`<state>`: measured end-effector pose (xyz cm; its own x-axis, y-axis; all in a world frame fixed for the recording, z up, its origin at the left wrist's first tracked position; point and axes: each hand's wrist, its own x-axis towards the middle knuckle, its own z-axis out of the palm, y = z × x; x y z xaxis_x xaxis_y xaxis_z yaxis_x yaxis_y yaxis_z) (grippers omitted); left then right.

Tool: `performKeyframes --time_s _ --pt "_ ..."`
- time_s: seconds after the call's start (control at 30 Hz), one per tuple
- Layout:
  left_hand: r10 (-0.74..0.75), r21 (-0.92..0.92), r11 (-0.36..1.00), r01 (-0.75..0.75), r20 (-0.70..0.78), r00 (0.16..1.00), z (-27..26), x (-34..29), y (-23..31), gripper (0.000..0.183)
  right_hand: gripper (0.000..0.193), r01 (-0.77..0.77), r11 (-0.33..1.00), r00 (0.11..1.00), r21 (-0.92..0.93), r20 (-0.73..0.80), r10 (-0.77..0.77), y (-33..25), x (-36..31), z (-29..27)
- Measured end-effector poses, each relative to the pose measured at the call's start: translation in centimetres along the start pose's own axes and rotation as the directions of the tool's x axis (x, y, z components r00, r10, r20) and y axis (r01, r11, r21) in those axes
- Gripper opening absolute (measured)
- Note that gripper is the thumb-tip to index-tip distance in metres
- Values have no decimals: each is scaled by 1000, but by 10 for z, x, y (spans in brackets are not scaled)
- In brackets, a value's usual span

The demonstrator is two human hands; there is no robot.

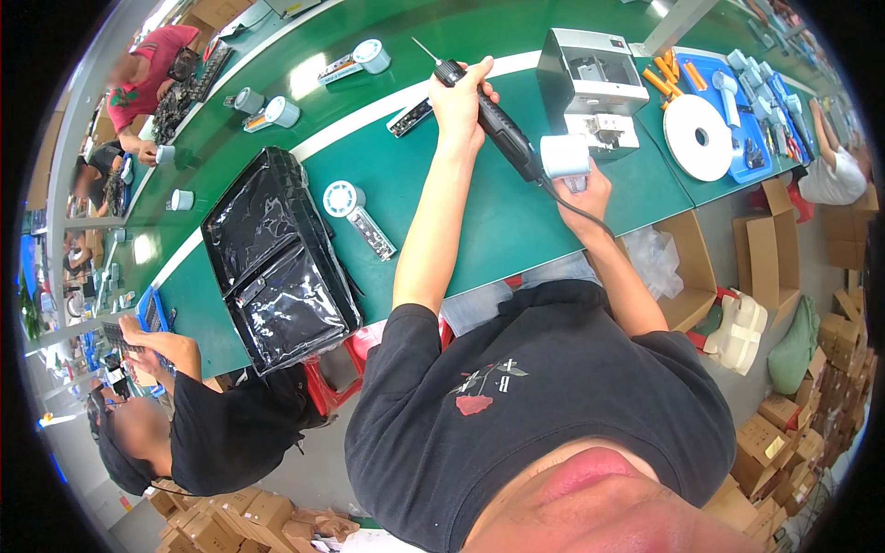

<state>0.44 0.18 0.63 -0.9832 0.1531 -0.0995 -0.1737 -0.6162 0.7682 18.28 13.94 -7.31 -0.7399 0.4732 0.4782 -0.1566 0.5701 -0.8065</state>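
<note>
My left hand (458,109) is wrapped round a black electric screwdriver (502,134), whose thin bit points up and away to the far left. In my right hand (588,198) is a pale blue-white device with a round drum-shaped head (564,157); its handle is mostly hidden by my fingers. The screwdriver's cord runs down past my right wrist. On the green bench, left of my left forearm, lies a similar device with a round head (344,198) and an opened handle (371,237) showing inner parts. A narrow dark part (410,118) rests just left of my left hand.
A grey metal machine (595,83) stands beyond my right hand. Right of it are a white reel (698,138), orange-handled tools (662,78) and a blue tray (751,164). A black plastic-lined bin (286,267) sits at left. Co-workers (230,433) work nearby; more devices (371,57) lie farther back.
</note>
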Motion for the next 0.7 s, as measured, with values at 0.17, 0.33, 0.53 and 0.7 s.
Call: performKeyframes --time_s 0.17,0.33,0.53,0.7 --pt "-7 5 1000 7 -1 1000 -1 1 0 42 26 4 1000 1000 3 -4 -4 2 0 1" --pt "2 27 1000 -2 -9 1000 0 1 -2 39 27 -12 1000 1000 21 1 12 7 -1 1" --pt "-17 24 1000 17 -10 1000 -2 2 -3 26 26 -11 1000 1000 23 10 11 6 -1 1" --pt "-19 21 1000 20 -30 999 -1 1 -2 23 27 -5 1000 1000 16 9 4 5 -1 0"
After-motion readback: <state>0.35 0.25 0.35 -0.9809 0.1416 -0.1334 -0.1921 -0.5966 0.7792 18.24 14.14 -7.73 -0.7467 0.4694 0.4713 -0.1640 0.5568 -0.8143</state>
